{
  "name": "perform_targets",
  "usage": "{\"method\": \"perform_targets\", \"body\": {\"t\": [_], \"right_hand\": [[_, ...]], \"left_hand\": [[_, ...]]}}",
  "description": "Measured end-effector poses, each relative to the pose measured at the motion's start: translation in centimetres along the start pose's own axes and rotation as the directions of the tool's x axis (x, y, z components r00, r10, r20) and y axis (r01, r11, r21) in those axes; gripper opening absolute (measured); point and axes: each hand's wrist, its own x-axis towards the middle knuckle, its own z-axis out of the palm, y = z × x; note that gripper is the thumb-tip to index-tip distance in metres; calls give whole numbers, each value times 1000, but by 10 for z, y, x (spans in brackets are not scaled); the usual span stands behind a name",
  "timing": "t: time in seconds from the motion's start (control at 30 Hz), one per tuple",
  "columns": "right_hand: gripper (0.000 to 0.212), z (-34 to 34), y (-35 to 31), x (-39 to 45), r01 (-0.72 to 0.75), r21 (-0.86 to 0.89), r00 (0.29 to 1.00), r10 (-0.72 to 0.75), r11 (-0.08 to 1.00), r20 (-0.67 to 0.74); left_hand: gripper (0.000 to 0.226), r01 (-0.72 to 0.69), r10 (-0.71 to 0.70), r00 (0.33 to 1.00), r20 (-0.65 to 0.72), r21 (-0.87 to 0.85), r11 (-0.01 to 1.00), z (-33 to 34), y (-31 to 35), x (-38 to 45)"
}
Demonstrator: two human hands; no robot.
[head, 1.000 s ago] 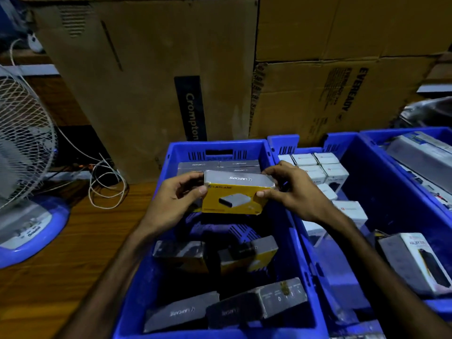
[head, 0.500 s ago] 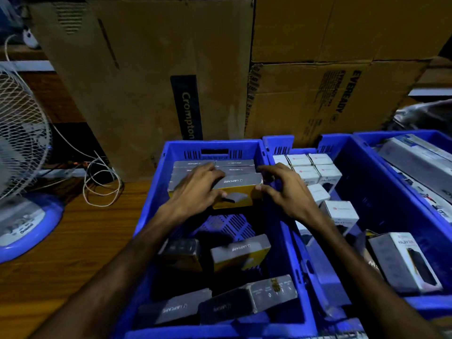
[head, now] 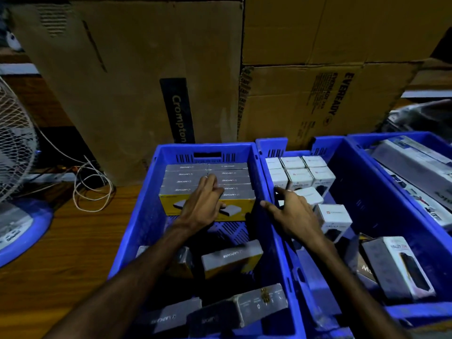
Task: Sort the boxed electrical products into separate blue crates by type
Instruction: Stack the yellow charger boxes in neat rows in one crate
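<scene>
Yellow-and-grey boxes [head: 208, 192] are packed upright at the far end of the left crate [head: 137, 226]. The left hand [head: 203, 204] is laid flat on them; rows should be pressed flush. The right hand [head: 291, 214] is spread, holding nothing.

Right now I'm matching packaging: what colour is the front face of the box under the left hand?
Yellow, with a grey top, on the box in the head view.

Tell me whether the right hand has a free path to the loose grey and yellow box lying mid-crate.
Probably yes. The right hand hovers open over the crate wall, holding nothing, and the loose box lies uncovered just below and left of it.
</scene>
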Motion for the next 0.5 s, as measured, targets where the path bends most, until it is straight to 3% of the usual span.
{"method": "perform_targets", "body": {"t": [0.2,0.5], "right_hand": [[66,0,-1,-4,18,29,1000,-17,999,-17],[73,-3,-7,-12,-5,54,999,8,999,-46]], "left_hand": [[28,-74,69,997,44,116,990,8,-5,4],[54,80,-77,995,67,-49,996,3,0,-2]]}}
